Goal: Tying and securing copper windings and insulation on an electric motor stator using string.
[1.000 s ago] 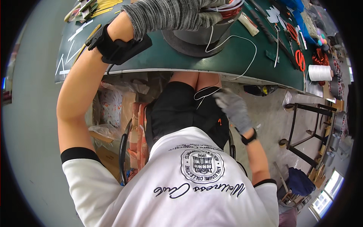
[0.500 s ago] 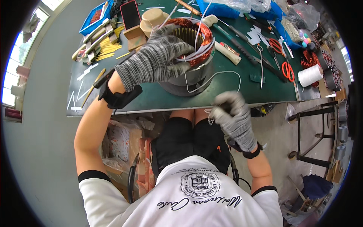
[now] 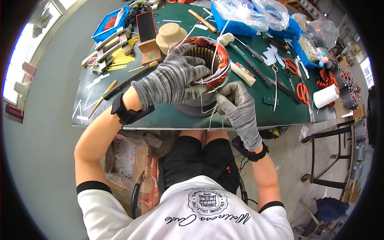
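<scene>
A motor stator (image 3: 219, 68) with copper windings and white lacing cord round its upper rim stands on the green table in front of me. My left hand (image 3: 172, 76), in a grey striped knit glove, lies over the stator's near left rim, fingers curled on the windings. At its near right side my right hand (image 3: 236, 106), gloved alike, pinches a white cord (image 3: 214, 110) with thumb and forefinger. Something thin shows at the fingertips, too small to name. Loose cord hangs below them over the table's front edge. The left hand's grip partly hides the windings.
Left stand a phone (image 3: 146, 25), a beige round block (image 3: 171, 35) and yellow strips (image 3: 121, 59). Right lie orange-handled scissors (image 3: 303, 93), long tools and a white thread spool (image 3: 325, 96). Blue bins (image 3: 236, 24) line the back of the green table (image 3: 160, 116).
My right hand has risen from the table's front edge to the stator's near side, bringing the cord. The left hand stays on the windings; the view has shifted slightly.
</scene>
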Tool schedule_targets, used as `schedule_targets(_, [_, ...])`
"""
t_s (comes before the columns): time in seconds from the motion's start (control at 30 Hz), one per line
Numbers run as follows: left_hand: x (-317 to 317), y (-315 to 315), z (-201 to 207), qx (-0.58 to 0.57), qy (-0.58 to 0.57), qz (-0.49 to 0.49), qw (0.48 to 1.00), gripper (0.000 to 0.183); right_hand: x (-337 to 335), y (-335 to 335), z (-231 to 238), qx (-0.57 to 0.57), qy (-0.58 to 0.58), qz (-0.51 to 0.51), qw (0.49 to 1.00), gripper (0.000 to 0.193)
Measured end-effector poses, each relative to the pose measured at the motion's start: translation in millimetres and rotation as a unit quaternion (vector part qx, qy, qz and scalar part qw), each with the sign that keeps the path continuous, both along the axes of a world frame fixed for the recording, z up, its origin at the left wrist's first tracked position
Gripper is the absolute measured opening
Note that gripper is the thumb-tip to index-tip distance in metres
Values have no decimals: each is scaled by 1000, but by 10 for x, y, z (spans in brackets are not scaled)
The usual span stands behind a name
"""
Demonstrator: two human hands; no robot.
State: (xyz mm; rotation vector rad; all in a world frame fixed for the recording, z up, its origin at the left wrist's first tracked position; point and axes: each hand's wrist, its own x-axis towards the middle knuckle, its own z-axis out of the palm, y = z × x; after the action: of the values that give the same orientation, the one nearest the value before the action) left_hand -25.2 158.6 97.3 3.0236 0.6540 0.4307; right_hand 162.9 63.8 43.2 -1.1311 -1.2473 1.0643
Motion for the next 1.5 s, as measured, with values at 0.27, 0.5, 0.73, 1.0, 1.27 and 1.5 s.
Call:
schedule_targets(0.27, [25, -59, 78, -25, 16, 13, 999, 40, -45, 36, 46, -57, 108, 56, 991, 10])
schedule_targets(0.5, [43, -142, 123, 60, 88, 123, 987, 47, 12, 83, 129, 116, -269, -7, 956, 15])
schedule_targets(0.73, [149, -418, -39, 181, -103, 228, 951, 107, 34, 470, 622, 425, -368, -36, 826, 20])
schedule_targets(1.0, [175, -348, -157, 67, -91, 120, 986, 35, 170, 5, -454, 263, -370, -175, 873, 22])
schedule_targets(1.27, [45, -309, -124, 23, -91, 72, 993, 28, 393, -277, -142, 137, -194, -46, 970, 50])
schedule_targets(1.5, [94, -278, -187, 25, -83, 63, 994, 29, 77, -146, -398, 228, -268, -37, 935, 53])
